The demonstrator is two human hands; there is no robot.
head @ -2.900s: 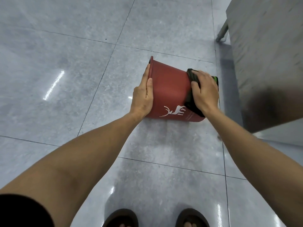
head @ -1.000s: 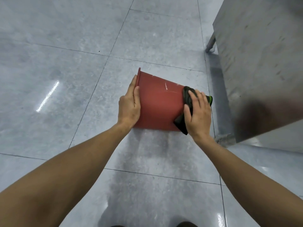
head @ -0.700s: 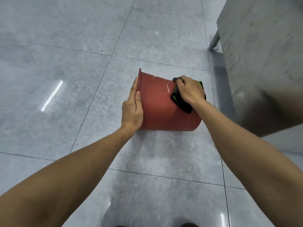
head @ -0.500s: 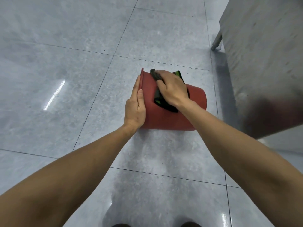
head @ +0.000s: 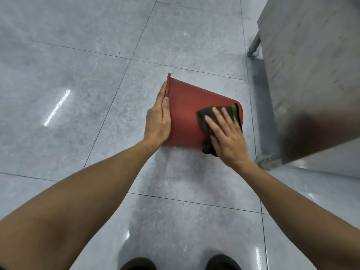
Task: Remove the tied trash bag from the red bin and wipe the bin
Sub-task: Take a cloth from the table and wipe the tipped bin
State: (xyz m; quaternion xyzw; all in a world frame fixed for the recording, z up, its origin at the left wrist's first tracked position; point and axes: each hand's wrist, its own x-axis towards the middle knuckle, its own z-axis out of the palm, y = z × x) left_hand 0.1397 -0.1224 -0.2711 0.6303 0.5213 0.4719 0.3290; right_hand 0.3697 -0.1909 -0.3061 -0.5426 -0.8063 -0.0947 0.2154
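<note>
bright overhead light, glare streaks on floor tiles [head: 56,108], wide-angle edge distortion.

Cloth [head: 209,117] on bin [head: 185,117], cabinet [head: 311,75] rightward

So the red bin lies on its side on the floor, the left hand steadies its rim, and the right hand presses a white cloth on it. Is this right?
Not quite: the cloth is dark with a green edge, not white, as the head view shows. The rest stands: the red bin lies on its side, the left hand at its rim, the right hand pressing the cloth.
</note>
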